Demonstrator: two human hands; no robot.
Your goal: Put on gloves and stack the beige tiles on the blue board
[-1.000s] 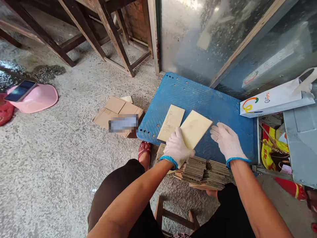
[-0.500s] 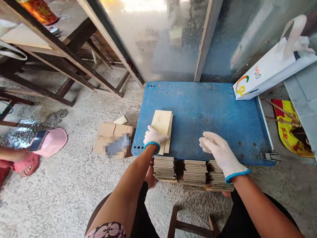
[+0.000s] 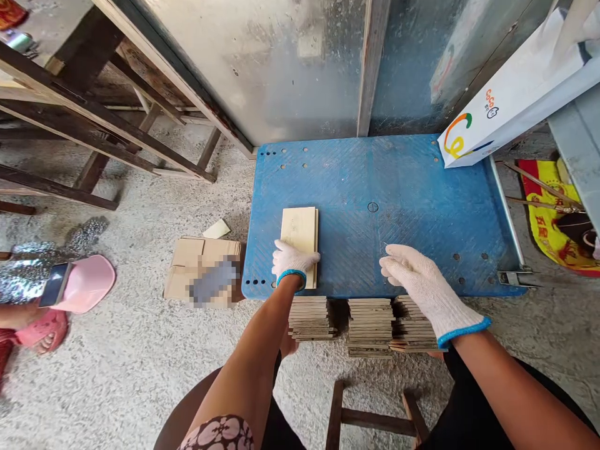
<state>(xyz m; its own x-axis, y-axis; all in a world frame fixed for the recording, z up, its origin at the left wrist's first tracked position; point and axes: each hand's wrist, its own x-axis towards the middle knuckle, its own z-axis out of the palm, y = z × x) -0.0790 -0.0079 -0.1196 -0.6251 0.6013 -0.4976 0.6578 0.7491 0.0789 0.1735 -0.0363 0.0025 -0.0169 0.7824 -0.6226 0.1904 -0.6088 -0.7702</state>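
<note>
Two or so pale rectangular boards (image 3: 299, 224) lie stacked at the left of a blue platform (image 3: 347, 175), their edges nearly lined up. Across their near part lies my left hand (image 3: 294, 259), in a white glove with a blue cuff; it grips them, fingers at the left edge and thumb at the right. My right hand (image 3: 410, 269), gloved the same way, hovers over the platform's front right with fingers pinched together. A thin, hair-like tip shows at its fingertips, too small to name. Below the front edge stand several stacks of thin boards (image 3: 370, 325).
A white paper bag (image 3: 506, 106) leans at the back right corner. Left of the platform sit a cardboard box (image 3: 187, 250) and a pale offcut (image 3: 216, 229). Another person's foot (image 3: 47, 337) and a pink cap (image 3: 91, 284) are far left. A wooden stool (image 3: 375, 420) stands between my knees.
The upper board has turned and come nearly into line with the one beneath, under my left hand. My right hand keeps its pinch. The camera view has shifted slightly.
</note>
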